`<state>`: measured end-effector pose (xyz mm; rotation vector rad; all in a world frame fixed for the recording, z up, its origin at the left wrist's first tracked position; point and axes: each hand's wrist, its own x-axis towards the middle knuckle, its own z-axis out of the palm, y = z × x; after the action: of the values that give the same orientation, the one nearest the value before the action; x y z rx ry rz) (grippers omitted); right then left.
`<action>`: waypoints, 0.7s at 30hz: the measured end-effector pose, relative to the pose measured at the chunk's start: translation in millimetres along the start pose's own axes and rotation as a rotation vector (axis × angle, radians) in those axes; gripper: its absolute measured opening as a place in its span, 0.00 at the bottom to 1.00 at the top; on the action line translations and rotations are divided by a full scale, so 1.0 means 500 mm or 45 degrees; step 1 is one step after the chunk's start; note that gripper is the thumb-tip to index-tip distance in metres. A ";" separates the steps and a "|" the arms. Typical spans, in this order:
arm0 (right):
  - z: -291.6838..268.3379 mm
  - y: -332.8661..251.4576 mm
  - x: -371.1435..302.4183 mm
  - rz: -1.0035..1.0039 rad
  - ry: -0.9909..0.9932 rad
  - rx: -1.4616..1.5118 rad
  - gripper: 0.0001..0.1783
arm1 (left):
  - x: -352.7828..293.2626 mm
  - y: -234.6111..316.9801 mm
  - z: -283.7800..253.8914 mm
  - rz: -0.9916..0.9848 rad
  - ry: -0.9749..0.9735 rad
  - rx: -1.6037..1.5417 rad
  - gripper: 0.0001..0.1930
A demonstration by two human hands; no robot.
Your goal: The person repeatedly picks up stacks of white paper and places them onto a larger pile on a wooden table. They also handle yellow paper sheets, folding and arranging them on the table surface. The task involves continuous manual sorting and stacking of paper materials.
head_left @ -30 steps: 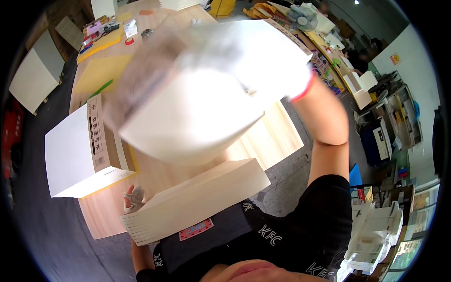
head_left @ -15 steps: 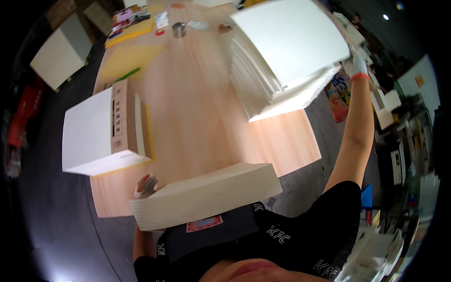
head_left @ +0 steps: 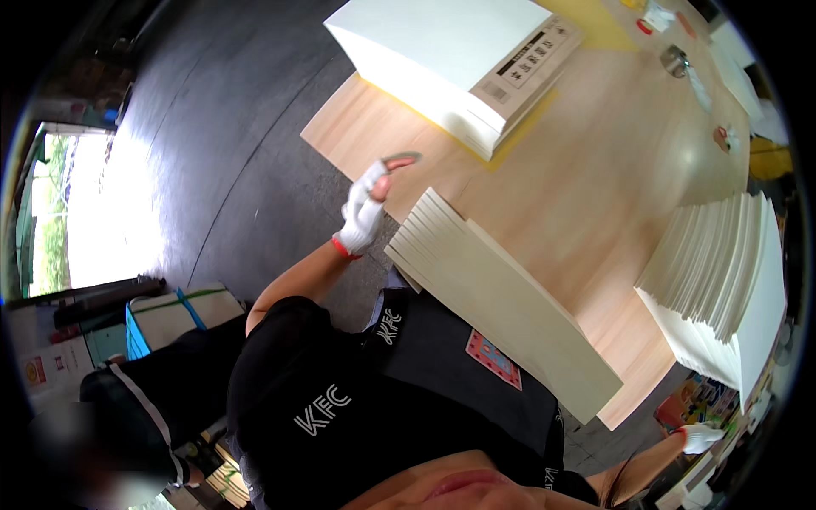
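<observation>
My left hand, in a white glove with a red cuff and bare fingertips, is raised off the table's near left edge. Its fingers reach out, apart from the end of a cream stack of boards, and it holds nothing. That stack lies along the table edge in front of my body. At the lower right, my gloved right hand is beyond the table edge, just below a fanned stack of white sheets. Its fingers are too small and blurred to read.
A tall white stack with a brown printed label strip stands on the wooden table. Farther right are a metal cup and a red roll. Behind me at left are a person in dark clothes and a strapped bundle.
The view has swung to the left. My left hand has come away from the cream stack's end into the open, and my right hand has dropped from the fanned stack's upper side to below it.
</observation>
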<state>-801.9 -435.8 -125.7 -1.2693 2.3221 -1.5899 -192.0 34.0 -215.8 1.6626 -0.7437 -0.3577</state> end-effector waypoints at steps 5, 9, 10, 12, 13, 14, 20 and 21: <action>0.051 0.062 -0.303 -0.106 -0.532 0.103 0.12 | -0.047 0.047 -0.050 0.873 0.112 0.446 0.33; 0.079 0.099 -0.467 -0.309 -0.981 0.111 0.17 | -0.060 0.059 -0.042 0.952 -0.026 0.522 0.24; 0.081 0.091 -0.489 -0.274 -1.047 0.155 0.17 | -0.060 0.058 -0.040 0.937 -0.031 0.523 0.23; 0.086 0.072 -0.520 -0.241 -1.135 0.233 0.16 | -0.056 0.052 -0.038 0.920 -0.036 0.516 0.21; 0.091 0.061 -0.529 -0.231 -1.173 0.261 0.16 | -0.057 0.054 -0.037 0.902 -0.037 0.523 0.20; 0.095 0.053 -0.538 -0.221 -1.201 0.295 0.15 | -0.056 0.057 -0.036 0.889 -0.044 0.517 0.21; 0.105 0.027 -0.564 -0.173 -1.304 0.361 0.14 | -0.051 0.068 -0.034 0.859 -0.073 0.503 0.23; 0.107 0.031 -0.564 -0.171 -1.310 0.368 0.14 | -0.049 0.068 -0.035 0.870 -0.078 0.503 0.24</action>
<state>-600.0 -291.9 -271.1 -1.6310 1.3438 -0.8690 -209.0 60.4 -183.2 1.6410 -1.4347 0.2403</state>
